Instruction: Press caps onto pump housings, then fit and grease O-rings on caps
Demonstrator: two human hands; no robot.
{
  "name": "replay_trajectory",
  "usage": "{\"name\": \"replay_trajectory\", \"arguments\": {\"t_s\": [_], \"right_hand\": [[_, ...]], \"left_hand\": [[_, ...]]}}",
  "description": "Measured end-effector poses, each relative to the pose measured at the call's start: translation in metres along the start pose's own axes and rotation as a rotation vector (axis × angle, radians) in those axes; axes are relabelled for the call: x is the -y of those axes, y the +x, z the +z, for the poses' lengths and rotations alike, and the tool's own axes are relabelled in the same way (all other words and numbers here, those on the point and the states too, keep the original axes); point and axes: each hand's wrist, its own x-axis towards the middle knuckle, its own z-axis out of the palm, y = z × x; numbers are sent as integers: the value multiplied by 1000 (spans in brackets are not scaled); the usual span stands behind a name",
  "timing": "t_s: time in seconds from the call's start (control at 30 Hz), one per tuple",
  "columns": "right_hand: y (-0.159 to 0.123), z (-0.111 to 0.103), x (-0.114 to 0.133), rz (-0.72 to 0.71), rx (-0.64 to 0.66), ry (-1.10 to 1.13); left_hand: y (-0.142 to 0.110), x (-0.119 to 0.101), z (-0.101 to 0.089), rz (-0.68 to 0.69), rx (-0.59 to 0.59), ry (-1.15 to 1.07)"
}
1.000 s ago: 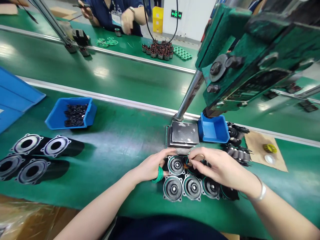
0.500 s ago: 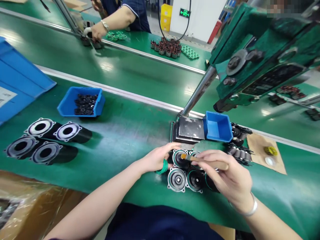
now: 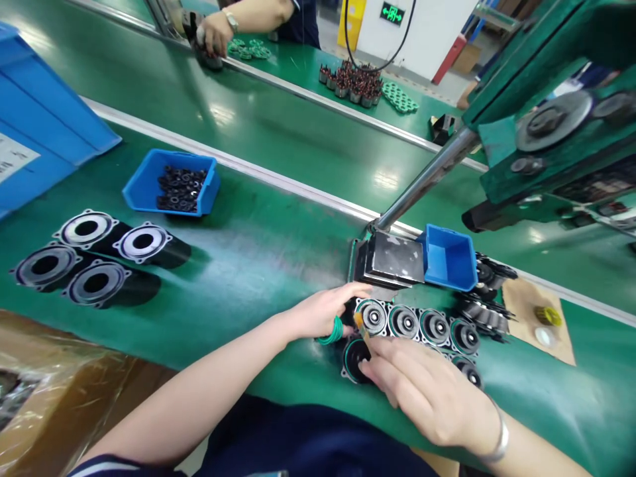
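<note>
My right hand (image 3: 422,391) is closed around a small wooden-handled brush (image 3: 366,336). Its yellowish bristles are at the left rim of the nearest round black motor housing (image 3: 373,317), where I cannot tell if they touch. My left hand (image 3: 322,311) reaches round that housing's left side, fingers above and thumb below. Several green rubber rings (image 3: 332,331) are looped around its thumb. Further housings (image 3: 403,322) stand upright in two rows, some with a green ring round the opening. One front-row housing (image 3: 355,361) lies partly under my right fingers; others there are hidden.
Left stand several black cylinders with pale flanges (image 3: 97,283), a blue bin of small black parts (image 3: 181,189) and a large blue crate (image 3: 44,112). A green press (image 3: 546,139) rises over a metal block (image 3: 390,258) beside another blue bin (image 3: 450,262). A co-worker's hand (image 3: 216,33) works across the bench.
My right hand has moved left and down, and the brush has tipped from nearly level to steep. More of the back row shows. The whole view has shifted slightly.
</note>
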Motion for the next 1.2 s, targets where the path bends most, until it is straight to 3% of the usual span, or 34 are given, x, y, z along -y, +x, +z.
{"name": "replay_trajectory", "arguments": {"t_s": [0.27,0.4,0.5,0.6,0.73,0.93,1.03,1.2], "right_hand": [[-21,-29,-6,-37,145,17],[-37,-33,-12,194,125,283],[-36,-21,-16,390,24,596],[-28,-5,-23,465,-21,822],[-19,6,-32,524,42,941],[-2,-3,-44,385,168,899],[8,-9,-51,308,271,876],[21,-8,-57,283,348,828]], "left_hand": [[1,3,3,-9,-3,-28],[-7,-4,-4,-27,-1,-62],[-25,-16,-13,-83,-73,-52],[-48,-28,-14,-179,-92,-48],[-71,-35,12,-265,-62,-118],[-79,-29,60,-250,-222,-218],[-75,-27,70,-278,-335,-259],[-69,-25,70,-255,-353,-250]]}}
